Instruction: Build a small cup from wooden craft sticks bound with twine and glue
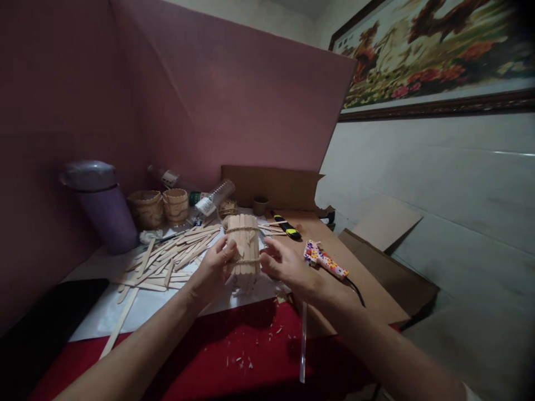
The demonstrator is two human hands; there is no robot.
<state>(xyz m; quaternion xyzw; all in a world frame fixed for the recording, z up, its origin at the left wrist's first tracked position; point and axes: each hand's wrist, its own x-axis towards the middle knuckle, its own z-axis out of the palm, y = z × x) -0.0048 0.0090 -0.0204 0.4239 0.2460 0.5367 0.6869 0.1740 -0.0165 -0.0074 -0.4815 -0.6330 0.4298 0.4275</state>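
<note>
A small barrel-shaped cup of wooden craft sticks (243,245) stands upright above the table, with two bands of twine around it and small leaf-like pieces on its front. My left hand (215,264) is closed on its left side, thumb across the front. My right hand (288,264) is at the cup's right side, fingers slightly bent and apart; whether the fingertips touch it I cannot tell. To the right lies a flower-patterned hot glue gun (326,260) with a black cord. Loose craft sticks (167,259) are heaped to the left.
Behind are two decorated cups (175,206), a tilted plastic bottle (215,197), a brown pot (260,206) and a yellow-black utility knife (286,225). A purple tumbler (102,209) stands left. A clear glue stick (303,345) overlaps the red cloth (200,356). Cardboard (355,267) lies right.
</note>
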